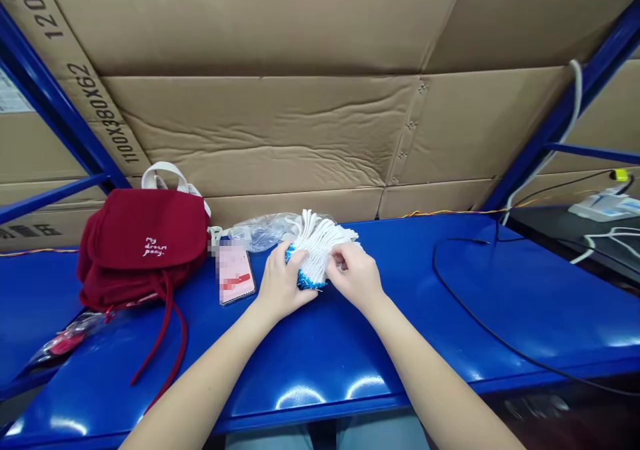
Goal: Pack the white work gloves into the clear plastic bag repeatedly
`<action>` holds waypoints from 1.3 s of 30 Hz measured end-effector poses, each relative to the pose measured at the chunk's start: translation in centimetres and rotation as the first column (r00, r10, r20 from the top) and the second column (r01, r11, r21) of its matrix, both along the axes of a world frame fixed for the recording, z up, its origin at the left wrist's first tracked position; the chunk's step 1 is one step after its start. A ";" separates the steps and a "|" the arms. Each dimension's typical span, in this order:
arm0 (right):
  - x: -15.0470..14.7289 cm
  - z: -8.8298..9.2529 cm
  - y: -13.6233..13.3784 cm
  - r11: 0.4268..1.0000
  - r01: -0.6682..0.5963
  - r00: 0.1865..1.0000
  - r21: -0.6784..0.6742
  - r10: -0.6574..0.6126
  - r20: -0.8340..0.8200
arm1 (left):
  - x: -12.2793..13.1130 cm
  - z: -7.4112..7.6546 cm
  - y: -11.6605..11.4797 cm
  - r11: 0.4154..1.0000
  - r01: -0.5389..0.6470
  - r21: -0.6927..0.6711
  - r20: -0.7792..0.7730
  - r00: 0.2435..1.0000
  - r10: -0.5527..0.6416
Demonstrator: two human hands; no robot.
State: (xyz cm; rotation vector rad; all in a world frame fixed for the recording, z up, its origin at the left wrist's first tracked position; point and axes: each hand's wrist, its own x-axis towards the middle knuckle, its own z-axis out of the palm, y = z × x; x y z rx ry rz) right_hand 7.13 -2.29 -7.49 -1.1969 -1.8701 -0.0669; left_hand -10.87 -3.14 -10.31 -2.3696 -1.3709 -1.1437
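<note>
Left to right on the blue steel shelf [400,363]:

- Clear plastic packet with red inside [65,339] at far left, near the shelf edge.
- Maroon drawstring bag [140,247] with white handles [160,177] and "my dream pony" stitched on the flap. Its cords trail toward the front edge.
- Phone [235,273] lies just right of the bag, screen up, the screen blurred.
- Crumpled clear plastic bag [257,233] sits behind the phone, running up to the back of the work.
- Left hand [283,283] is closed around the left side of a white strand bundle with a blue edge [320,243]. Fingers curl over the blue part, narrow on it, not spread.
- Right hand [354,277] is on the bundle's right side, fingers pinched into the white strands.

Bundle sits between both hands, strands fanning away toward the back, blue edge showing low between the palms. Can't tell if it touches the shelf.

Further right, well apart from the hands: black cable [480,303] looping over the shelf, then a white power unit [605,207] on a dark surface. Flattened cardboard [250,123] fills the back.
</note>
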 end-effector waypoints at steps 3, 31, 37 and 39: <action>-0.1 0.1 -0.3 1.000 -0.018 1.000 0.019 0.018 -0.013 | 0.2 0.2 -0.1 0.999 0.040 0.033 -0.033 0.999 -0.039; 2.6 1.8 1.5 0.926 -0.264 0.867 -0.269 0.351 0.355 | -0.9 0.3 0.3 0.952 0.299 0.059 -0.136 0.948 -0.289; 2.0 2.1 2.6 0.904 -0.319 0.775 -0.284 0.421 0.471 | -1.4 1.0 0.4 0.937 0.284 -0.202 0.222 0.945 -0.238; 2.0 2.0 3.1 0.910 -0.297 0.779 -0.288 0.405 0.479 | -1.6 1.3 0.4 0.918 0.284 -0.277 0.285 0.937 -0.204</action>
